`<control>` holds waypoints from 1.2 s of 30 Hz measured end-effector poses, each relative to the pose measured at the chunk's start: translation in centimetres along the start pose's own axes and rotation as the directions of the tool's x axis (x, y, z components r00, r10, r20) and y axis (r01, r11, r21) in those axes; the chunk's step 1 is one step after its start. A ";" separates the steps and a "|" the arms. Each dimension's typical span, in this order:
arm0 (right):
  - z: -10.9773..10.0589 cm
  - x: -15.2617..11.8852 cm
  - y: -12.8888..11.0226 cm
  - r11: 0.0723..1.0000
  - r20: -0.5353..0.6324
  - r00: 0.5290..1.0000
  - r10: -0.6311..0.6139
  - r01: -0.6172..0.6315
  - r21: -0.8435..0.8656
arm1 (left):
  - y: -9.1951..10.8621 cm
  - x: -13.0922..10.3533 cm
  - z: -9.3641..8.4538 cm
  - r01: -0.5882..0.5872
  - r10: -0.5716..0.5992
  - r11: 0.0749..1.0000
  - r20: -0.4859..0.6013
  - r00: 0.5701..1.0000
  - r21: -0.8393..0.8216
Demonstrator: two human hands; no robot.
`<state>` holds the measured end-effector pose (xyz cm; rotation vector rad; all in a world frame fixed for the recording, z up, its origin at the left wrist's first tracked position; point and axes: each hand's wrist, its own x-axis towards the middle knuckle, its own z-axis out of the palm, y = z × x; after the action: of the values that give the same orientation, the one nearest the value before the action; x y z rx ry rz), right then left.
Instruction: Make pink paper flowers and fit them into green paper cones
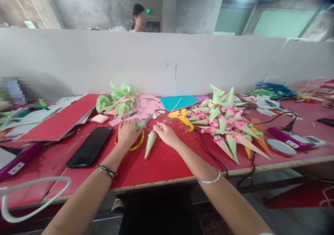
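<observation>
My left hand [128, 133] is over the red table, its fingers closed at a small pale green piece [140, 125] beside the scissors' blades. Yellow scissor handles [138, 145] show partly beneath this hand. My right hand [165, 133] is pinched around a thin white stick [158, 123]. Just below its fingertips a green paper cone with a pink top [150, 145] lies on the table, point toward me. A yellow glue gun [182, 118] rests right of my right hand. Farther right is a pile of green and pink paper cones [225, 120].
A black phone [90, 147] lies left of my left hand. Pink paper [148, 105], green tissue [122, 97] and a blue sheet [176, 103] lie behind. Purple power strips [289, 138] and cords flank the work area. A person [138, 18] is beyond the white partition [130, 61].
</observation>
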<state>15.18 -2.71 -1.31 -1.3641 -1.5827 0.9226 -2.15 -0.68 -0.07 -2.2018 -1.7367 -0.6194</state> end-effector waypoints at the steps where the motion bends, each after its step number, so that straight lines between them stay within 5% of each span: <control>1: 0.0 0.1 0.0 1.000 -0.030 0.999 -0.018 0.017 -0.015 | 0.0 0.0 0.0 -0.008 0.007 1.000 -0.028 1.000 -0.024; 6: -0.2 0.1 -0.4 0.977 -0.209 0.956 -0.204 0.185 -0.105 | 0.6 0.0 -0.5 -0.169 0.156 0.978 -0.109 0.982 -0.123; 12: -0.6 -0.5 -1.5 0.913 -0.099 0.917 -0.387 0.396 0.096 | 1.4 -0.6 -1.1 -0.309 0.297 0.934 -0.095 0.950 -0.180; 18: -0.5 -0.4 -1.5 0.909 -0.048 0.924 -0.378 0.381 0.168 | 1.7 -0.7 -1.4 -0.298 0.286 0.928 -0.088 0.954 -0.223; 27: -0.7 -0.4 -1.5 0.886 -0.074 0.887 -0.456 0.445 -0.127 | 2.0 -0.6 -1.7 -0.324 0.319 0.935 -0.054 0.946 -0.142; 36: -0.4 -0.4 -1.3 0.900 -0.049 0.901 -0.431 0.426 -0.090 | 2.1 -0.7 -1.9 -0.360 0.359 0.924 -0.030 0.933 -0.130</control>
<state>15.08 -3.24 0.04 -1.0189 -1.7842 0.5442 -0.60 -2.66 1.30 -2.5201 -1.2666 -0.6629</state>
